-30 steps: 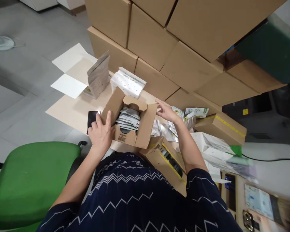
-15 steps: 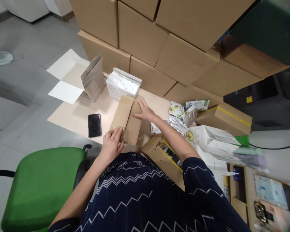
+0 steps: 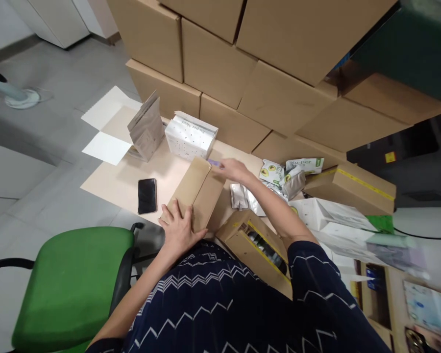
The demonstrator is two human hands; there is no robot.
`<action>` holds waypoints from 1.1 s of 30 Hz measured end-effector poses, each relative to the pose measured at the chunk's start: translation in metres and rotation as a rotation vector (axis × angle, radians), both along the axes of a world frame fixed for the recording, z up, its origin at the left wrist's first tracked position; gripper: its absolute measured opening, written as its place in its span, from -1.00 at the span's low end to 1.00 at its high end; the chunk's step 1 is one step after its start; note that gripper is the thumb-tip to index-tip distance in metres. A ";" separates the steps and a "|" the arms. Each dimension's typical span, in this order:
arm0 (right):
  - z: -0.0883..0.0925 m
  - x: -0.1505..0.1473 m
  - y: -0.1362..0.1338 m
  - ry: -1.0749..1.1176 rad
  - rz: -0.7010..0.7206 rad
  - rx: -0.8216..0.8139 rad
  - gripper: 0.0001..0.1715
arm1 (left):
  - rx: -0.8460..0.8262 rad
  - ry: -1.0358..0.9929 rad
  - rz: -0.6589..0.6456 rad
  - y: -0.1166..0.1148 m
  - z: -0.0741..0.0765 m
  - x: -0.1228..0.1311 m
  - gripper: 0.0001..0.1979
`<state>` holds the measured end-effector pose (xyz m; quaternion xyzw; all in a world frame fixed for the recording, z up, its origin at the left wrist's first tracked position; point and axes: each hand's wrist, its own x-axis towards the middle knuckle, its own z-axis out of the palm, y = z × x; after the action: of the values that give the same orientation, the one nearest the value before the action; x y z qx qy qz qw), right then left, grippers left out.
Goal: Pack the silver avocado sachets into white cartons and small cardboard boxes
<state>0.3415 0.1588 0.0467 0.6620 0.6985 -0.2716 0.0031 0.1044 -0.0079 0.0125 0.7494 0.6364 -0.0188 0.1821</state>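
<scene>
A closed brown cardboard box (image 3: pixel 207 202) lies on the table before me, its lid seam running lengthwise. Glossy clear tape seems to lie along the seam. Across the near end of the box my left hand (image 3: pixel 179 226) presses flat, fingers spread. At the far end my right hand (image 3: pixel 232 169) is closed around a slim purple tool (image 3: pixel 215 163), whose tip reaches the box's top edge; its exact kind is too small to make out. Just beyond the box stands a white printed Su·per Meal carton (image 3: pixel 190 138). Left of the box lies a black phone (image 3: pixel 147 196).
Large cardboard boxes (image 3: pixel 216 61) are stacked along the back. Foil and white pouches (image 3: pixel 293 181) lie to the right. An opened carton (image 3: pixel 257 240) sits close by my right forearm. A grey paper bag (image 3: pixel 147 128) stands at left. A green chair (image 3: pixel 75 284) is beside me.
My left hand has gone from pinching at the seam's near end to lying spread on the box. My right hand has left the box top and now grips the purple tool at the far end.
</scene>
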 end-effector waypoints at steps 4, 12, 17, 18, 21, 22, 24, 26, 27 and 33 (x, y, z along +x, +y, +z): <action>-0.001 0.005 0.075 0.063 -0.147 0.312 -0.36 | 0.002 -0.037 0.007 0.001 0.001 -0.002 -0.01; -0.042 -0.001 0.162 0.076 -0.230 0.240 -0.53 | -0.009 -0.020 -0.040 -0.009 0.009 -0.009 -0.02; -0.047 0.033 0.131 0.250 -0.336 0.338 -0.55 | -0.020 0.059 0.016 -0.021 0.008 0.003 -0.08; -0.049 0.040 0.120 0.341 -0.402 0.343 -0.54 | -0.019 0.052 0.009 -0.021 0.006 0.003 -0.08; -0.058 0.064 0.077 0.627 -0.702 0.294 -0.48 | 0.015 -0.013 -0.058 -0.018 -0.003 -0.007 -0.10; -0.061 0.074 0.061 0.701 -0.799 0.282 -0.47 | 0.036 -0.040 -0.090 -0.015 -0.005 -0.013 -0.10; -0.066 0.099 0.026 0.785 -0.941 0.295 -0.49 | 0.080 -0.087 -0.163 -0.006 -0.010 -0.029 -0.14; -0.067 0.127 -0.012 0.800 -1.050 0.325 -0.55 | 0.114 -0.118 -0.231 0.008 -0.013 -0.045 -0.19; -0.067 0.142 -0.031 0.801 -1.104 0.341 -0.59 | 0.125 -0.129 -0.259 0.016 -0.014 -0.052 -0.21; -0.059 0.197 -0.109 0.915 -1.368 0.395 -0.74 | 0.160 -0.165 -0.344 0.095 -0.021 -0.055 -0.20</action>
<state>0.5384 0.0494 -0.0126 0.7523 0.1110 -0.3278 -0.5606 0.0494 0.0871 -0.0087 0.8581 0.4813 0.0622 0.1676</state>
